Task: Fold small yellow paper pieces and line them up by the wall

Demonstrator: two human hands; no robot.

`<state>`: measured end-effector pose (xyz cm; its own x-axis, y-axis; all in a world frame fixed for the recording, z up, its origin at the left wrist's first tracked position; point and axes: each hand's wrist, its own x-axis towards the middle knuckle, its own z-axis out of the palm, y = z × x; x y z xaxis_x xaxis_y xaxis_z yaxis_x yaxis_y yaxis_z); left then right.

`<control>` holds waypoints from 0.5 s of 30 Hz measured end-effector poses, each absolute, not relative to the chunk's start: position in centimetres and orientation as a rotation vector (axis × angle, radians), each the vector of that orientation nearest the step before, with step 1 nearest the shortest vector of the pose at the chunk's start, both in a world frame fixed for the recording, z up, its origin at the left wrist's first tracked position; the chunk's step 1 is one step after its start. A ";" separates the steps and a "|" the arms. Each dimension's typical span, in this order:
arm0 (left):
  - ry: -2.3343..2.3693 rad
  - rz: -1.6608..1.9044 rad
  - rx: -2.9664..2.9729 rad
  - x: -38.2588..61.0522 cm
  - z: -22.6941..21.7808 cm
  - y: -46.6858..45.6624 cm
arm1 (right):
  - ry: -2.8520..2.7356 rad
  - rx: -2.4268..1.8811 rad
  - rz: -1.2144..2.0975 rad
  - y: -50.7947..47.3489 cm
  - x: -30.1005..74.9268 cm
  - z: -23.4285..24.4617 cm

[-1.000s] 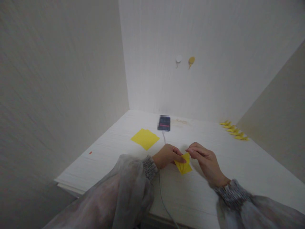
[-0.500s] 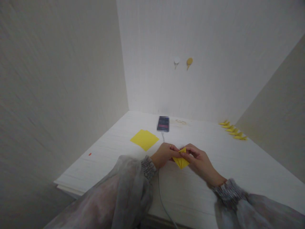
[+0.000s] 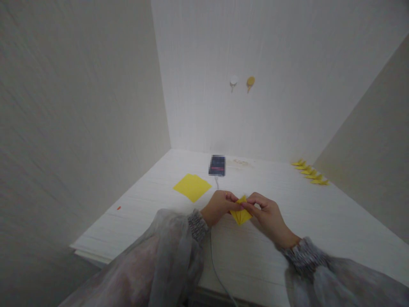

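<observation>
A small folded piece of yellow origami paper (image 3: 240, 216) is held just above the white table, with creases running to its lower corner. My left hand (image 3: 221, 206) pinches its left side, thumb on top. From the right, my right hand (image 3: 266, 213) pinches its upper right part between thumb and fingers. Both hands are closed on the paper, and the fingers behind it are hidden. Left of my hands, a stack of flat yellow paper squares (image 3: 192, 187) lies on the table.
A row of several folded yellow paper pieces (image 3: 309, 172) sits at the right rear. By the back wall lies a phone-like device (image 3: 217, 165) with a blurred screen. A cable (image 3: 213, 260) passes under my left wrist. Two round hooks (image 3: 250, 81) are on the wall.
The whole view has shifted slightly. My right fingers have moved a little on the upper part of the folded paper, which stays pinched by both hands.
</observation>
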<state>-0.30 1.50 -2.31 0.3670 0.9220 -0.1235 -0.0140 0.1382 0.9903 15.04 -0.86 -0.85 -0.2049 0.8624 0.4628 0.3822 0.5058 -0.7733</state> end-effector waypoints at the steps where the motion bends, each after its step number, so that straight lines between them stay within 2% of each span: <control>1: 0.964 0.862 1.244 -0.3 -2.2 1.5 | -1.795 -1.044 0.632 -0.8 15.0 -0.9; 8: 0.859 0.966 1.158 -0.2 -1.7 1.5 | -1.742 -1.014 0.658 -0.4 15.1 -1.3; 15: 0.840 1.031 1.144 -0.2 -1.8 1.4 | -1.463 -1.038 1.110 -0.3 14.6 -2.0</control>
